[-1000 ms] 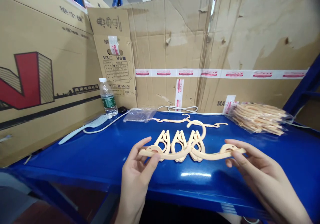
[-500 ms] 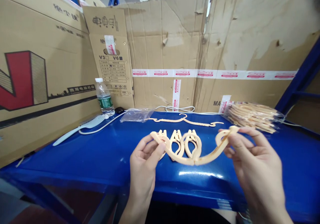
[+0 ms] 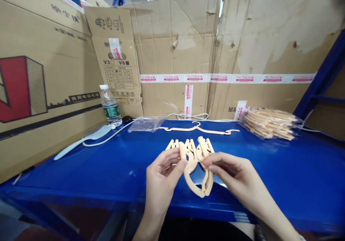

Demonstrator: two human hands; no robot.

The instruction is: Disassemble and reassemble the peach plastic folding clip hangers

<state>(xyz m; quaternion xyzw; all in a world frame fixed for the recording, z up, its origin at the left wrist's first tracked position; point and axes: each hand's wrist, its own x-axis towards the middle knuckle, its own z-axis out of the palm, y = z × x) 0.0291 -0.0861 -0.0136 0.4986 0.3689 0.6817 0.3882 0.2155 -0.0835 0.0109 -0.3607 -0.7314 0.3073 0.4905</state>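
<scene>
A cream folding clothes hanger (image 3: 191, 182) is held up between my two hands, its arms folded close together and its joint pointing down. My left hand (image 3: 165, 176) pinches one arm near its upper end. On the other side, my right hand (image 3: 231, 170) grips the second arm between thumb and fingers. Behind it, several folded hangers (image 3: 172, 144) lie in a row on the blue table, partly hidden by my hands and the held one. Farther back rests an unfolded hanger (image 3: 183, 129) with its hook toward the cardboard.
A plastic bag of hangers (image 3: 272, 122) lies at the back right. To the left are a water bottle (image 3: 110, 106), a pale blue hairbrush (image 3: 86, 138), a white cable (image 3: 113, 134) and a clear plastic bag (image 3: 147, 124). Cardboard (image 3: 172, 54) walls in the blue table (image 3: 107, 172).
The hanger's arms were spread wide with a hand at each end. They have been folded together, my right hand has moved left and inward, and the hanger hangs lower.
</scene>
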